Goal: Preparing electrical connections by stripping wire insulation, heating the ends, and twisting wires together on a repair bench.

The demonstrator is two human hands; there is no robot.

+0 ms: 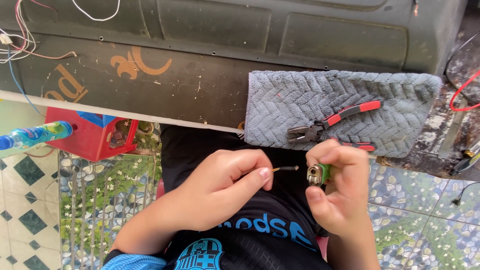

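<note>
Left hand (220, 187): thumb and forefinger pinched on a thin dark wire with a bare copper tip (286, 169), held level over the lap. Right hand (340, 187): closed around a small green lighter with a metal head (317, 175), just beside the wire's end. Behind: red-and-black-handled pliers (330, 122) lying on a grey woven towel (300, 97).

Dark worn bench (200, 90), grey towel (300, 100) on it, red-handled pliers (330, 122) on the towel, loose wires (20, 40) at its left end
</note>
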